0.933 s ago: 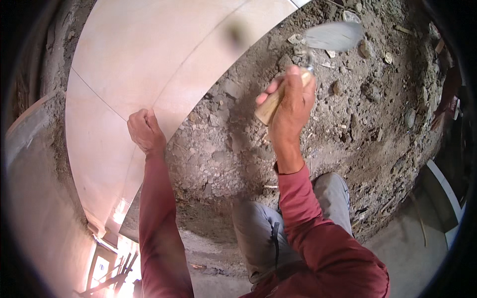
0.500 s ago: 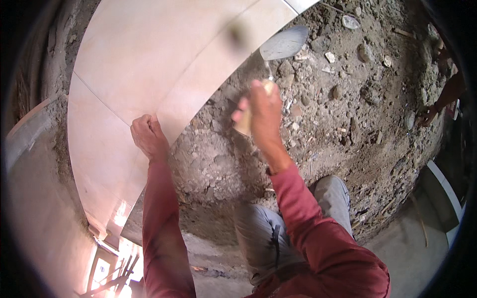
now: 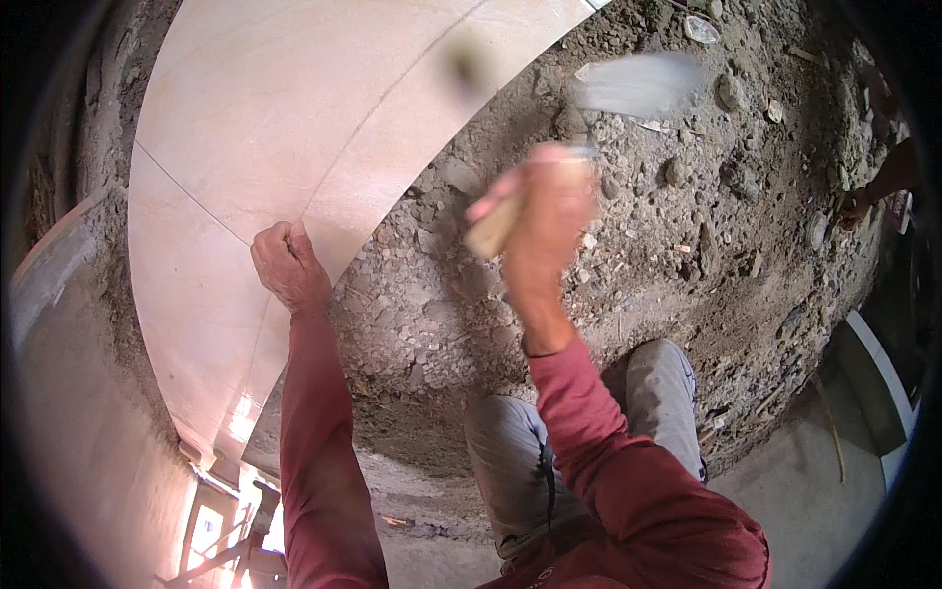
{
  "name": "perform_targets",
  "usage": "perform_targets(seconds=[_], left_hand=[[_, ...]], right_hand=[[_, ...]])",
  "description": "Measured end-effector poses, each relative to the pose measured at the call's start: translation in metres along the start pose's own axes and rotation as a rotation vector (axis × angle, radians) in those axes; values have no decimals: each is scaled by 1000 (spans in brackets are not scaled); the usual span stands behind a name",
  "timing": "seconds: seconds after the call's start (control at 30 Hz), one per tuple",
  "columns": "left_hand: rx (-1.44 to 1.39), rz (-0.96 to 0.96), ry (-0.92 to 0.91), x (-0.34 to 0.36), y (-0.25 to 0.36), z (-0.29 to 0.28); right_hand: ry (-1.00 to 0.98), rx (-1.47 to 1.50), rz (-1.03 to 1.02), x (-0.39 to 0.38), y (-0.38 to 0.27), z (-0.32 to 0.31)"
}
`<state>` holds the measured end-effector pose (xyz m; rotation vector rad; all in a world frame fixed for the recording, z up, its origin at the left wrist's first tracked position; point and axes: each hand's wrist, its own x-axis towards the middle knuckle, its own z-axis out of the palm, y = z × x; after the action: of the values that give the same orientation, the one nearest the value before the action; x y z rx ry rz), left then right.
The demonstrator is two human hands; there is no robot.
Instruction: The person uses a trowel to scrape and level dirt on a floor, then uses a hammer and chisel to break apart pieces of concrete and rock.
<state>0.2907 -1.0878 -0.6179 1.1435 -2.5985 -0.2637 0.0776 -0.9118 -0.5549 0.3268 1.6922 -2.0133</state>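
My right hand (image 3: 549, 211) is wrapped round the pale handle of a trowel (image 3: 636, 86), smeared by motion. The trowel's broad metal blade hangs past my fingers over the rubble, clear of the tile edge. My left hand (image 3: 290, 267) rests on the cream floor tiles (image 3: 235, 108), near where their joint lines meet. Its fingers are curled in and closed; whether they hold anything is hidden.
Loose rubble and soil (image 3: 628, 265) spread right of the tiles' edge. Another person's hand (image 3: 856, 208) reaches in at the far right. A clear plastic piece (image 3: 701, 29) lies at the top. My knees (image 3: 659, 378) are below. A wall (image 3: 88, 393) stands left.
The trowel has swung right, away from the tile edge, with my right hand. My left hand stays in nearly the same place on the tiles.
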Motion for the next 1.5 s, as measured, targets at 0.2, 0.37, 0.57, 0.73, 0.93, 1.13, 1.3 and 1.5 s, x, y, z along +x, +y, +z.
perform_targets(seconds=[0.2,0.37,0.57,0.73,0.93,1.13,1.3,1.5], left_hand=[[-23,-14,18,5,0,2],[-19,-18,-6,-9,-5,6],[-19,-6,30,1,0,0],[-4,-49,12,-5,-8,6],[-20,-38,-5,-4,0,1],[-35,-10,20,4,0,3],[-9,17,16,-9,-10,1],[-17,-37,-11,-2,2,-2]], right_hand=[[-99,-74,-3,2,-10,0],[-54,-23,226,-22,39,15],[-35,-88,14,-14,22,0],[-157,-95,294,-21,5,1],[-49,-6,115,-31,37,13],[153,-37,-42,-24,15,23],[-122,-139,432,-37,14,8],[-27,-66,206,9,22,5]])
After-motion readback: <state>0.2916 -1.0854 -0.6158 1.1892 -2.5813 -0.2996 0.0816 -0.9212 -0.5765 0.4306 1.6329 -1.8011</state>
